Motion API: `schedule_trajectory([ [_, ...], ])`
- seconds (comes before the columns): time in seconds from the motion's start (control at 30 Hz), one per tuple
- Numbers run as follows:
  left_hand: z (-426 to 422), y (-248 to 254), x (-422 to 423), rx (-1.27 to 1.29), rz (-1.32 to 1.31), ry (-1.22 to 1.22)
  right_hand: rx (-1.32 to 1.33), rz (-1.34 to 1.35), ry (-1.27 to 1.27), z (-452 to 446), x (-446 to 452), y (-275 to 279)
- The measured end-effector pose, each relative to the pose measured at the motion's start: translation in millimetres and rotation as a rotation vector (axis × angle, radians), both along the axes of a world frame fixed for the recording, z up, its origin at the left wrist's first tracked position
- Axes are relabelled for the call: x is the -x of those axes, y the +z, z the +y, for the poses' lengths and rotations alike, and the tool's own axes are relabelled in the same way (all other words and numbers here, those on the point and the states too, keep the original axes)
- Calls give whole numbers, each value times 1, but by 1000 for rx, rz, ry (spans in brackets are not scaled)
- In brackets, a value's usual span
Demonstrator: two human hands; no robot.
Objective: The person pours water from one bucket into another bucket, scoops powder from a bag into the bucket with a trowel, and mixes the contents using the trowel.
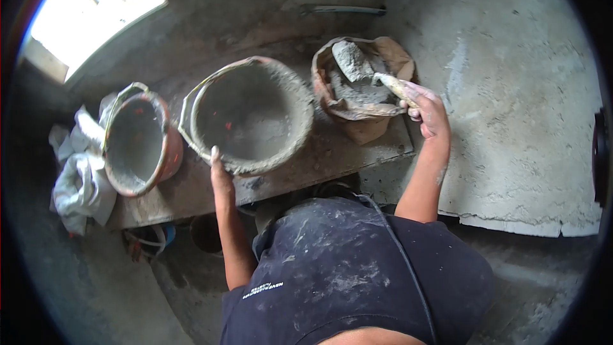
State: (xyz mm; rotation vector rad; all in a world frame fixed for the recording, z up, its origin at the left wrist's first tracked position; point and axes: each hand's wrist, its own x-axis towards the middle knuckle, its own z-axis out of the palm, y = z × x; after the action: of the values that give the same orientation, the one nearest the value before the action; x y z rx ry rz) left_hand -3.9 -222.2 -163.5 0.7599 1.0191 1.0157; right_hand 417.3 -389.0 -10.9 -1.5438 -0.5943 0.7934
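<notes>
My right hand [426,110] is closed round the handle of a trowel [402,92], whose blade carries a heap of grey powder [351,59]. The blade is over the mouth of an open brown paper bag [369,129] with more grey powder inside. At the near rim of a large, mortar-crusted bucket [305,131], my left hand [219,167] grips the edge, one digit showing on top and the other fingers hidden. Inside that bucket the bottom looks grey and smooth; its wire handle leans to the left.
A smaller orange-brown bucket [172,153] stands to the left, beside white sacks [83,182]. All rest on a wooden board [211,201]. A rough grey wall [504,102] rises at right, and a bright window [89,13] is at upper left. Containers sit in shadow below the board.
</notes>
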Motion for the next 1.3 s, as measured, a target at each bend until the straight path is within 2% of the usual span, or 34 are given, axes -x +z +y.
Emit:
schedule_trajectory([
  [0.07, 2, -7, 2, -38, -1, -9, -39, 22, 100, 8, 14, 8],
  [0.1, 5, -17, 8, -61, 107, -77, -38, 42, 132, 14, 24, 11],
  [0.2, 2, -12, 7, -55, 123, -93, -28, 54, 238, 33, 58, 16],
  [0.27, 8, -32, 10, -143, 132, -102, 5, 62, 344, 48, 82, 13],
  [0.3, 7, -22, 12, -62, 94, -145, 36, 38, 400, 56, 90, 6],
  [0.33, 7, -20, 9, -172, 131, -124, 69, 14, 455, 65, 100, 3],
  [0.4, 5, -7, 12, -91, 213, -158, 126, -54, 473, 84, 119, 2],
  [0.47, 8, -9, 6, -355, 128, -111, 365, -224, 598, 110, 128, -4],
  [0.53, 7, 3, 11, -305, 190, -156, 378, -341, 667, 131, 150, -1],
  [0.57, 11, 5, 12, -410, 180, -152, 400, -449, 741, 138, 162, -1],
  [0.6, 12, -2, 12, -399, 295, -137, 405, -458, 741, 143, 172, -7],
  [0.67, 19, -17, 17, -403, 306, -188, 370, -961, 706, 151, 189, -18],
  [0.73, 19, -23, 17, -470, 302, -177, 456, -996, 705, 148, 208, -1],
  [0.8, 23, -25, 16, -520, 257, -165, 325, -1246, 695, 137, 222, 12],
  [0.87, 29, -26, 14, -559, 87, -209, 286, -1323, 649, 126, 228, 14],
  [0.93, 33, -26, 11, -544, -5, -220, 232, -1446, 469, 113, 237, 19],
  [1.1, 56, -24, 12, -404, -80, -374, 185, -1251, 252, 75, 241, 27],
  [1.17, 61, 10, 13, -355, -177, -444, 188, -1163, 200, 56, 236, 21],
  [1.2, 76, 5, 10, -481, -145, -466, 183, -1091, 188, 47, 232, 18],
  [1.27, 80, 59, 13, -458, -208, -568, 154, -985, 168, 33, 225, 4],
  [1.3, 88, 67, 15, -410, -187, -637, 118, -967, 151, 28, 221, -2],
])
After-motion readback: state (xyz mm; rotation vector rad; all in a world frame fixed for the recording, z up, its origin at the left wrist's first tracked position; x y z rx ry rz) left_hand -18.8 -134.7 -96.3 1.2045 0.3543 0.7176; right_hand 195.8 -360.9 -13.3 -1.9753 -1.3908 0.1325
